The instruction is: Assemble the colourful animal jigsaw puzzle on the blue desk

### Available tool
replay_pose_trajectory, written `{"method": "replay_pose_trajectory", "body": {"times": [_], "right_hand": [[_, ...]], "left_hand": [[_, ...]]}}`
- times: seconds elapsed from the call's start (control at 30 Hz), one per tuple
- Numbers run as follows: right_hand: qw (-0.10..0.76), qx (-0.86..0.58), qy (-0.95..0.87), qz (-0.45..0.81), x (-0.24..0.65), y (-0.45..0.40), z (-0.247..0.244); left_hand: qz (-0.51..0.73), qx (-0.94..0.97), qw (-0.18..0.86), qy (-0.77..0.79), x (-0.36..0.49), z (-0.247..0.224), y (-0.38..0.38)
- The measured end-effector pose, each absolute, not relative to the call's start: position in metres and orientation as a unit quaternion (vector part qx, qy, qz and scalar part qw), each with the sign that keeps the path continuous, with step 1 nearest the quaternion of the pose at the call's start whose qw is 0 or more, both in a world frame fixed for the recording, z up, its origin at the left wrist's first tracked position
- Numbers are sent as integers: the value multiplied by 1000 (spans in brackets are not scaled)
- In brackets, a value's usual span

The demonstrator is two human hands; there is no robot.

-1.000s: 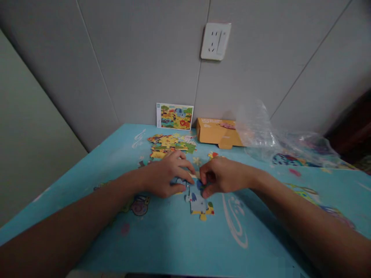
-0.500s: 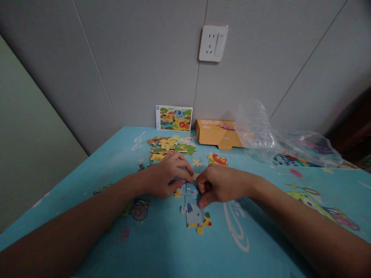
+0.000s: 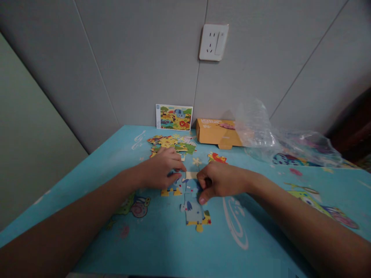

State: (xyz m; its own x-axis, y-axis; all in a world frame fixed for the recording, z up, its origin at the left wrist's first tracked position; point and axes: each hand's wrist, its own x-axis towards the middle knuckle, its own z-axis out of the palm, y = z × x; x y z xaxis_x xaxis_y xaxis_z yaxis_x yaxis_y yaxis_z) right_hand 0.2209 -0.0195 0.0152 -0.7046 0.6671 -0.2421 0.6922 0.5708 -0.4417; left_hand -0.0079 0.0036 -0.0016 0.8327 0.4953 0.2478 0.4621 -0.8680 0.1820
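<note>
Several puzzle pieces with blue elephant parts lie together on the table in front of me. My left hand (image 3: 164,168) is over the blue-and-yellow left puzzle piece (image 3: 173,190), its thumb and fingers bent at the piece's upper edge. My right hand (image 3: 220,179) is curled, thumb and fingertips at the right edge of the middle puzzle piece (image 3: 191,186); its grip is partly hidden. Below the middle piece, and touching it, is a puzzle piece with a grey-blue body (image 3: 193,210) and a yellow lower edge.
Behind my left hand lies a pile of colourful puzzle pieces (image 3: 168,142). A red-orange piece (image 3: 216,157) lies behind my right hand. A picture card (image 3: 175,117) leans on the wall beside an orange box (image 3: 217,133). Clear plastic wrapping (image 3: 257,127) covers the right back.
My left hand has shifted left and slightly away from me, and more of the left puzzle piece shows beside the middle one. The right hand stays almost in place.
</note>
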Motion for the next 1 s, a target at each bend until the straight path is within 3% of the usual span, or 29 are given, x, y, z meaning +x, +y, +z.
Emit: {"method": "replay_pose_trajectory", "body": {"times": [0.33, 0.63, 1.0], "right_hand": [[18, 391, 886, -249, 223, -15, 14], [18, 391, 885, -252, 223, -18, 18], [-3, 402, 898, -180, 222, -22, 25]], "left_hand": [[133, 957, 95, 239, -6, -2, 1], [93, 958, 62, 265, -19, 13, 3], [34, 956, 100, 273, -14, 14, -3]]}}
